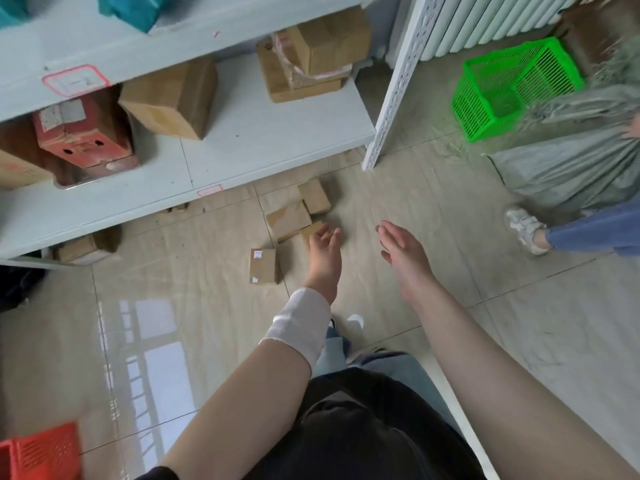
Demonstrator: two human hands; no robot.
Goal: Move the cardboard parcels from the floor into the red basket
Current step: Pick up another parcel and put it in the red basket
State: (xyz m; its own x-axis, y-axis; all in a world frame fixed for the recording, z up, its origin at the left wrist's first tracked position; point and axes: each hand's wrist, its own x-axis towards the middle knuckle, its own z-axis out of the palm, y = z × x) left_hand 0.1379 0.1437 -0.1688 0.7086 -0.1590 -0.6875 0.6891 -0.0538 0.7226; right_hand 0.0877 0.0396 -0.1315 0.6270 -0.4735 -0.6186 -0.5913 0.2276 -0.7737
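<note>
Red basket [41, 452] at near left corner, only part in frame, well apart from the parcels. White shelf unit [242, 157] along far left; on its lower board a red carton [83, 133], a brown box [169, 98] and a stack of taped boxes [311, 57]. One cardboard parcel [83, 249] half under the shelf edge on the floor. On the tiled floor [173, 289], mid-frame, a small labelled parcel [263, 266] lies alone; just beyond it a cluster of three parcels, the flat middle parcel [287, 220] touching the far parcel [313, 196] and the small near parcel [310, 232]. Left hand [323, 252], white wrap [301, 327] on the wrist, reaches over the small near parcel, fingers loosely curled and slightly spread; contact cannot be told. Right hand [403, 252] beside it over bare floor, fingers straight and close together, holding nothing. Far right: green basket [512, 88] tipped on the floor near a radiator [485, 19]; a second person's white shoe [524, 228] and grey garment [571, 168].
</note>
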